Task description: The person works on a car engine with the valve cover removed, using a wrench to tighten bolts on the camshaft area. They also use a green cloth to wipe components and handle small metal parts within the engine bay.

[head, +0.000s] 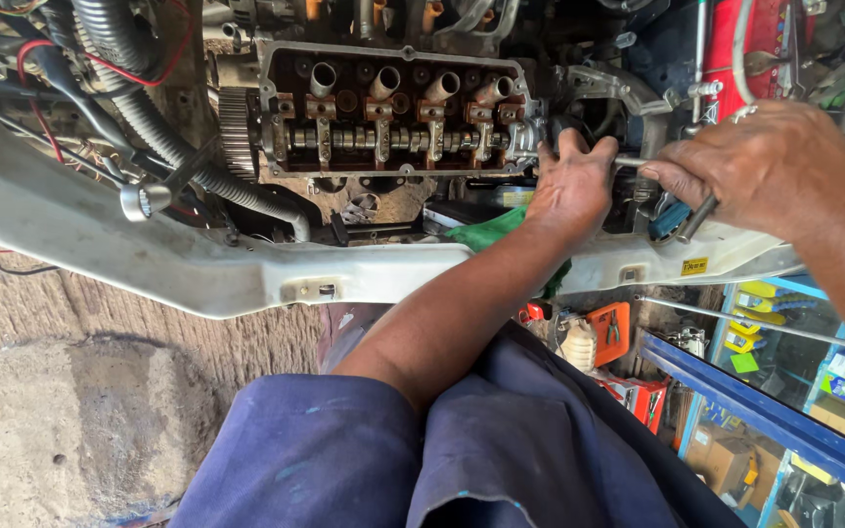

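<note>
Leaning over my blue trousers (364,460) and the white front panel (198,264) of the car, I had both hands at the end of the exposed cylinder head (393,108). My left hand (571,186) was cupped and pressed against the engine's end beside the camshaft (393,137), its fingers (573,145) curled around something there that I could not make out. My right hand (765,166) was closed around the steel wrench handle (698,217), whose shaft (630,161) ran across to meet the left hand. I judged the wrench stiff, fairly heavy, and probably slick with oil, so the firm grip belonged well out on the handle for leverage, with the other hand steadying the working end. A green rag (486,233) lay just under my left wrist. Farther off, a corrugated hose (158,127) ran past the toothed cam pulley (234,132), and a loose socket tool (144,200) rested on the panel to the left.
</note>
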